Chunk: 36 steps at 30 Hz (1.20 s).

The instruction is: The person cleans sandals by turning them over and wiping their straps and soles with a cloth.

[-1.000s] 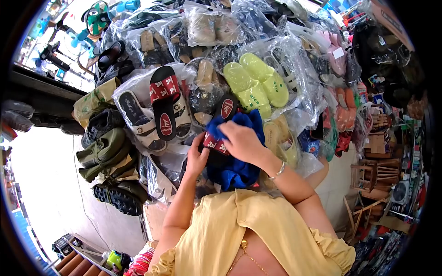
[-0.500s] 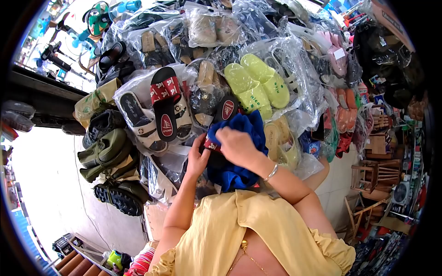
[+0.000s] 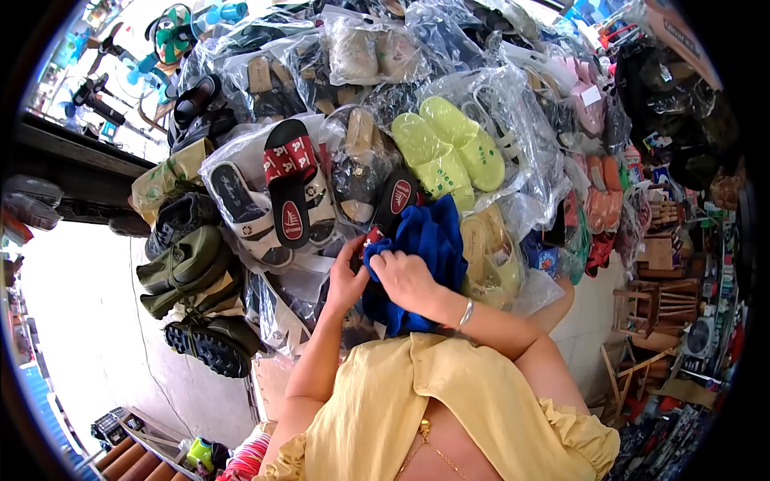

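My left hand (image 3: 346, 276) is closed on the left edge of a black and red slipper (image 3: 400, 192), whose sole label shows above the hands. Bunched in my right hand (image 3: 405, 280) is a blue cloth (image 3: 431, 240), pressed against the slipper's red strap and covering most of it. Up and to the left, a matching red and black slipper (image 3: 290, 184) lies on white sandals (image 3: 241, 210) in clear plastic. Light green slippers (image 3: 449, 152) lie beyond the cloth, and pale yellow sandals (image 3: 489, 252) are just to its right.
Many plastic-wrapped shoes (image 3: 373, 52) are heaped beyond the hands. Olive green shoes (image 3: 186, 264) and a black-soled pair (image 3: 210, 345) hang over the left edge. Small wooden stools (image 3: 654, 309) stand at the right, near orange sandals (image 3: 603, 192).
My right hand has moved down along the slipper with the cloth, and the cloth now hides more of the red strap. My left hand stays at the slipper's edge.
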Tool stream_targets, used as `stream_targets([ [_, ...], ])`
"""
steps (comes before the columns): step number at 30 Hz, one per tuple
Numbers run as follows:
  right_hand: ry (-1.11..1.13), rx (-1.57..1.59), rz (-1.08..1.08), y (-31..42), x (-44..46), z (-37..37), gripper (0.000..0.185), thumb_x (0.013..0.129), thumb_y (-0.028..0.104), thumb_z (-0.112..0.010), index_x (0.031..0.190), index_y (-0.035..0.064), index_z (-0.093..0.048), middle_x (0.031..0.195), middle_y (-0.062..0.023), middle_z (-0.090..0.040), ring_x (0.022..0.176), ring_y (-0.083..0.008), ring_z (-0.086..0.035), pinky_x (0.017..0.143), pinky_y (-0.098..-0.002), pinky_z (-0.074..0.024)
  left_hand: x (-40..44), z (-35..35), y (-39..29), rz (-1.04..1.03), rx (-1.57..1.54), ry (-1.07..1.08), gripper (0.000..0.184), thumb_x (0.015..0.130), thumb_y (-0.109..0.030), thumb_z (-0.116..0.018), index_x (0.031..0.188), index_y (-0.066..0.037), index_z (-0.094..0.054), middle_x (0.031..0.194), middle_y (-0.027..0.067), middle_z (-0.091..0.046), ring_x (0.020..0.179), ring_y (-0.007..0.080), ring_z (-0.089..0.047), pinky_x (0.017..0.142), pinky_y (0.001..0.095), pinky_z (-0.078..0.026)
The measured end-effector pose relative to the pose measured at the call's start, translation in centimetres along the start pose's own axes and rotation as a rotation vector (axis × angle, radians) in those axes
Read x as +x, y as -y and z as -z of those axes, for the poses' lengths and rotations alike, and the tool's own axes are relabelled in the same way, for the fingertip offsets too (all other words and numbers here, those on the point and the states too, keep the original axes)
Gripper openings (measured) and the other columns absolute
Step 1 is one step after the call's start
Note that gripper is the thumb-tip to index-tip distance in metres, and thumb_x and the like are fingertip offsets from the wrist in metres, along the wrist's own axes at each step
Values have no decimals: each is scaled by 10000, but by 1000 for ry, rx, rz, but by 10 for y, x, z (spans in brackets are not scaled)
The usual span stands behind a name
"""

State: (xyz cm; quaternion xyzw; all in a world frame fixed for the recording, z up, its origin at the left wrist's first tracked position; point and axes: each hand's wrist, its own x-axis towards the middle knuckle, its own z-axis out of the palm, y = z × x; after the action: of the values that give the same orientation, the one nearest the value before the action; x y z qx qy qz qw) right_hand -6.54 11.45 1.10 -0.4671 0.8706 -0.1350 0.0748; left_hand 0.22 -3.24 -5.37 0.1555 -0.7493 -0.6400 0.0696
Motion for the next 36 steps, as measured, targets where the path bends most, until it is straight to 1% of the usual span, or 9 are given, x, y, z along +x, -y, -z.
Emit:
stream_targets([
  [4,262,670,53,-16,10,40,248,803,127,-642,1014,43,-543,942,-160,-616,867,-377,-630,721,-436,-510,0,2,2,40,-98,-6,542,813,-30,-560,1349,14,-497,1227,157,-633,1153,225,-593,999,327,-444],
  [9,-307,395,-89,-29,27,47,191,820,84,-631,982,40,-541,868,-161,-576,816,-388,-606,688,-451,-504,2,2,-1,8,-79,-25,515,852,-85,-637,1339,15,-504,1196,149,-644,1117,201,-605,998,328,-445],
  [13,-44,64,105,-2,-3,-6,180,802,99,-588,976,89,-539,830,-94,-610,730,-261,-655,607,-397,-533,1,0,-4,-11,-9,-2,496,865,-76,-641,1337,8,-513,1193,158,-649,1103,200,-610,977,321,-460],
  [16,122,453,105,-5,0,25,211,802,116,-615,997,75,-545,885,-140,-630,791,-354,-651,673,-451,-530,0,-1,7,7,-66,-21,490,871,-73,-634,1337,8,-509,1192,164,-650,1094,204,-612,963,319,-466],
  [18,89,662,107,-14,8,37,209,801,130,-632,981,72,-543,933,-152,-632,847,-384,-638,699,-475,-517,2,-1,19,38,-210,1,485,875,-67,-617,1338,13,-500,1218,148,-636,1112,198,-596,965,319,-460],
  [22,-221,248,41,-16,15,36,152,809,118,-617,936,84,-540,809,-105,-607,733,-319,-636,652,-421,-522,2,2,12,65,-157,15,486,874,-58,-615,1340,15,-498,1226,139,-631,1126,187,-586,979,320,-451],
  [30,210,430,224,-2,-8,37,184,769,97,-627,940,67,-566,830,-121,-633,798,-325,-656,698,-439,-528,4,8,5,50,-307,89,564,861,-74,-609,1393,23,-450,1302,140,-582,1200,211,-556,1040,331,-421],
  [34,-166,414,83,-9,6,43,181,772,104,-648,921,70,-553,864,-107,-607,827,-316,-634,701,-430,-526,3,18,-20,160,-435,167,569,881,-135,-545,1421,9,-440,1332,131,-565,1234,205,-522,1072,331,-379],
  [36,-112,296,207,-3,3,21,156,753,94,-626,887,80,-547,826,-88,-594,771,-284,-629,660,-412,-519,4,19,-25,230,-601,168,530,917,-158,-486,1418,11,-456,1346,129,-561,1231,203,-520,1074,323,-370],
])
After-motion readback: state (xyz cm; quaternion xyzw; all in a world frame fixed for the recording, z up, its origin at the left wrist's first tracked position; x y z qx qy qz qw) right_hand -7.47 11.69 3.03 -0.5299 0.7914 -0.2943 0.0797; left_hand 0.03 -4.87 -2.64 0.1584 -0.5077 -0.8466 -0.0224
